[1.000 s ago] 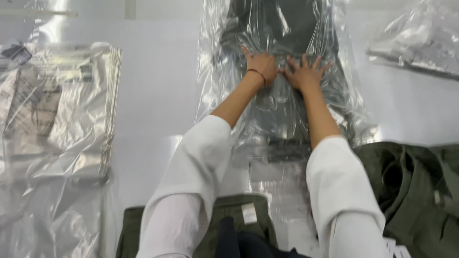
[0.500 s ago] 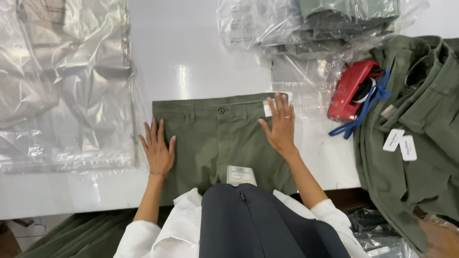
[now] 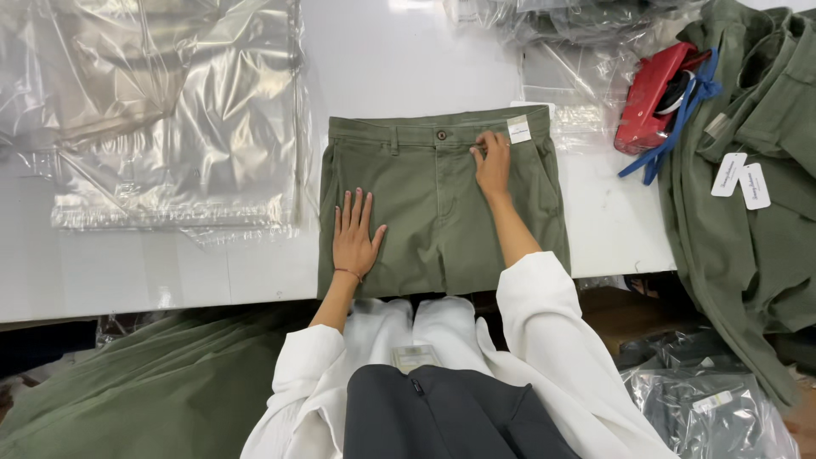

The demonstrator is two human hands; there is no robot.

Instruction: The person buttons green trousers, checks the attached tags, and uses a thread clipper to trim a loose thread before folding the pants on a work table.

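"Where were the green shorts (image 3: 442,204)?"

"They lay flat on the white worktop (image 3: 408,59), folded, with the waistband and button at the far edge. The near edge of the shorts reached the near edge of the worktop."

"What did the left hand (image 3: 354,238) do?"

"It lay flat on the left leg of the shorts. Its grip was apart, fingers spread, holding nothing."

"And the right hand (image 3: 493,163)?"

"It was up by the waistband, just right of the button. Its fingers were bent down onto the cloth. I could not tell if the grip pinched the cloth or only pressed it."

"What was next to that hand?"

"A small white tag (image 3: 518,129) on the waistband, just beside the fingers."

"Anything else?"

"Clear plastic bags (image 3: 170,110) lay to the left. A red tool (image 3: 650,98) with a blue strap lay to the right, near a pile of green clothes (image 3: 748,212) with white tags."
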